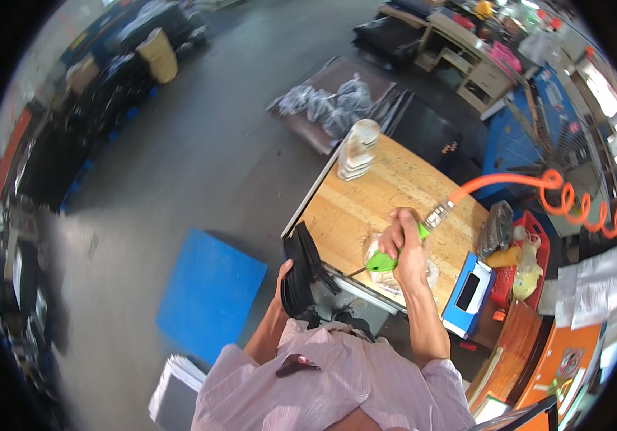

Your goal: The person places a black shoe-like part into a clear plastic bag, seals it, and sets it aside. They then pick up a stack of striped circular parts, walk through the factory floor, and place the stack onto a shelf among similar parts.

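Our right hand (403, 241) is clamped round a smooth green plastic air gun (387, 257), its thin nozzle aimed lower left and its coiled orange hose (538, 183) looping off to the right. Our left hand (284, 276) grips a flat black piece (302, 269) at the near left edge of the grainy wooden table (366, 197). Left of the table, grey floor (201, 158) lies open around a blue mat (208, 294).
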`<action>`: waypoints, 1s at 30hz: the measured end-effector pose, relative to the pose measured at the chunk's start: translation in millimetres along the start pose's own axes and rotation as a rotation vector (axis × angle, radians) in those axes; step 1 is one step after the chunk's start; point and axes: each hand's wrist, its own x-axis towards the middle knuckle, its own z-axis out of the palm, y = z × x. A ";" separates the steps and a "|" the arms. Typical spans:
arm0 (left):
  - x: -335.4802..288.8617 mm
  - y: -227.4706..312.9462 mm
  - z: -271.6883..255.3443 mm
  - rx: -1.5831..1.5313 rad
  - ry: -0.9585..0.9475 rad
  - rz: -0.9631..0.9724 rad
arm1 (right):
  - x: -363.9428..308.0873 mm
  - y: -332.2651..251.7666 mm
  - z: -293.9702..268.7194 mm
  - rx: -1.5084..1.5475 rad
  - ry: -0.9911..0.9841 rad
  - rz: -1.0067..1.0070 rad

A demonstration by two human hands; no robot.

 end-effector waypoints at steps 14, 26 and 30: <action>-11.3 -1.9 -8.5 0.006 -0.012 -0.028 | 7.6 15.7 15.3 0.027 -0.067 0.020; -13.0 0.6 -18.0 0.520 0.381 0.143 | -2.2 29.9 7.4 0.082 -0.061 0.143; -12.3 -7.1 -37.0 0.691 0.342 0.062 | 6.8 28.6 5.7 0.065 0.020 0.055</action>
